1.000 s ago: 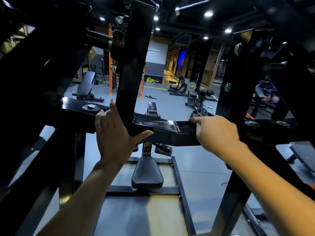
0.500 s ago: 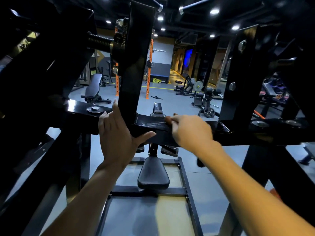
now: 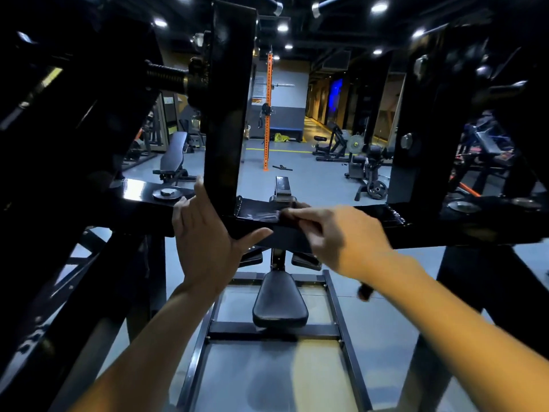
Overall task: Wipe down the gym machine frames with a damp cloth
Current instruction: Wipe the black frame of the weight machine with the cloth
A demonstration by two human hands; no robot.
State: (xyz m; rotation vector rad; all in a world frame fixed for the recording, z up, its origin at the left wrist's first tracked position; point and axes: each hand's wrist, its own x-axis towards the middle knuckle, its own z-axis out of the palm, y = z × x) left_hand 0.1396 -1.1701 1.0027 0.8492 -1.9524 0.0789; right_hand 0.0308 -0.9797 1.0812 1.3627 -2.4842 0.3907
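Dark cloth (image 3: pixel 286 217) — under right hand (image 3: pixel 341 237) fingers (image 3: pixel 300 216).

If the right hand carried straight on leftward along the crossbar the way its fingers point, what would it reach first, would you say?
Most likely the black upright post rising from the crossbar, with the left hand braced at its base; the right hand is motion-blurred, so depth is uncertain.

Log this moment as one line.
left hand braced flat on crossbar | right hand gripping dark cloth | wiping crossbar
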